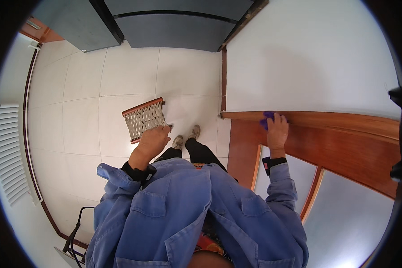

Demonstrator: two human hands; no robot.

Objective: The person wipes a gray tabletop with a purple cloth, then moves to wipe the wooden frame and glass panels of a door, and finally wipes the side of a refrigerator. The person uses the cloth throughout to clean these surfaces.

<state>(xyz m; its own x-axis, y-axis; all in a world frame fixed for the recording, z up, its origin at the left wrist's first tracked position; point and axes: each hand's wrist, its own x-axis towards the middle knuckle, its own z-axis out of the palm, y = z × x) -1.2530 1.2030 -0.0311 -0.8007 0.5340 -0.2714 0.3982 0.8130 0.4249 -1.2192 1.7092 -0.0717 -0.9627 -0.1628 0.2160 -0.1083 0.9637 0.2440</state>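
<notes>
My right hand (277,132) grips a crumpled purple cloth (269,118). The cloth rests against the wooden trim (308,121) of a door or window frame at my right. My left hand (154,142) hangs in front of me with its fingers loosely bent and nothing seen in it. From this view it overlaps a low folding stool (144,117), which stands on the floor. The stool has a woven cord seat between two reddish wooden rails, and part of it is hidden behind the hand.
Pale floor tiles (127,73) lie around my feet. Grey cabinets (174,31) stand ahead, beside a white wall (305,60). Glazed or pale panels (351,201) are set in the wood at right. A white radiator (10,150) is on the left wall, and a black-framed object (74,231) stands lower left.
</notes>
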